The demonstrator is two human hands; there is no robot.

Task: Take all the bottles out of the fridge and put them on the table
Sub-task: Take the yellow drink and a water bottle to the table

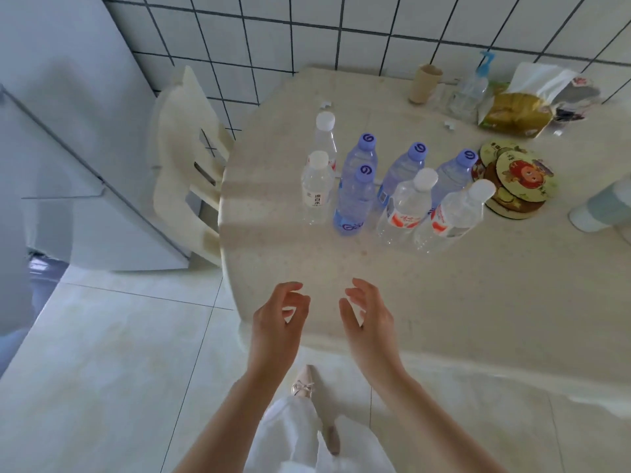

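Left grip: my fingers were spread and curled, holding nothing, above the table's near edge.
Right grip: likewise spread and empty, palm facing the left one, just apart from it.
Bottles: eight stood upright in a cluster on the table, four blue-capped, four white-capped, well beyond my hands.
Fridge: stood to the left, past a chair.
Coasters: lay just right of the bottles.

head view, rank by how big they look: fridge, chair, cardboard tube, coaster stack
1. fridge
2. chair
3. coaster stack
4. cardboard tube

The tube stands farther back, so its last place is unsure.
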